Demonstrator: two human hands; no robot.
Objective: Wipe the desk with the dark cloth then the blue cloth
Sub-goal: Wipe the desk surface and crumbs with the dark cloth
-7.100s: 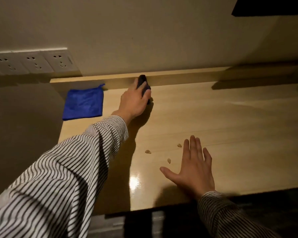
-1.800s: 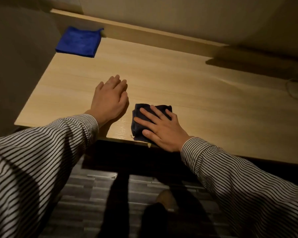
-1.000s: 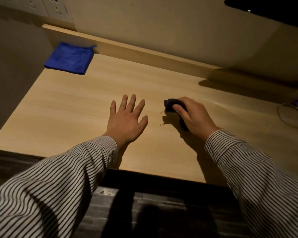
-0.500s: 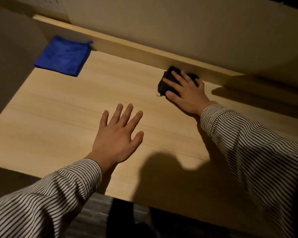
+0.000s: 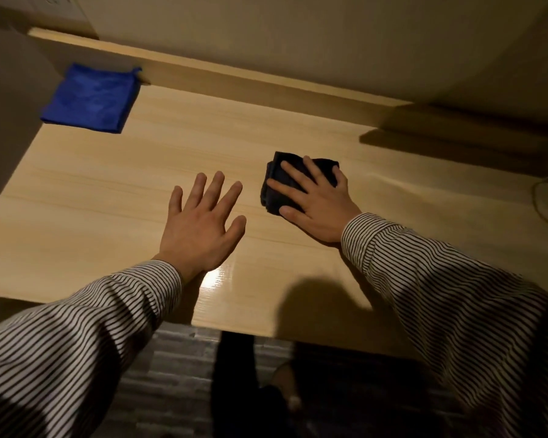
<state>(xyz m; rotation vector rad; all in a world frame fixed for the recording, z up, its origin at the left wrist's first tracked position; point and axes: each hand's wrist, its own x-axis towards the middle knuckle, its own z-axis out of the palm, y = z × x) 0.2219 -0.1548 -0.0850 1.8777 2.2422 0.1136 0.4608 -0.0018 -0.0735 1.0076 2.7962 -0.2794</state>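
Note:
The light wooden desk [image 5: 114, 197] fills the middle of the head view. A folded dark cloth [image 5: 280, 181] lies near its centre, and my right hand [image 5: 314, 200] presses flat on top of it with fingers spread over the fabric. My left hand [image 5: 201, 224] rests palm down on the bare wood just left of the dark cloth, fingers apart, holding nothing. A folded blue cloth [image 5: 91, 99] lies at the desk's back left corner, away from both hands.
A raised wooden ledge [image 5: 266, 80] runs along the back of the desk against the wall. A thin pale cable [image 5: 543, 197] curls at the right edge. Wall sockets [image 5: 64, 7] show at top left. The desk's front edge [image 5: 234, 330] lies near my body.
My right hand has pulled the dark cloth from the back ledge toward the desk's middle. My left hand stays flat on the wood. Earlier the dark cloth passed from left hand to right.

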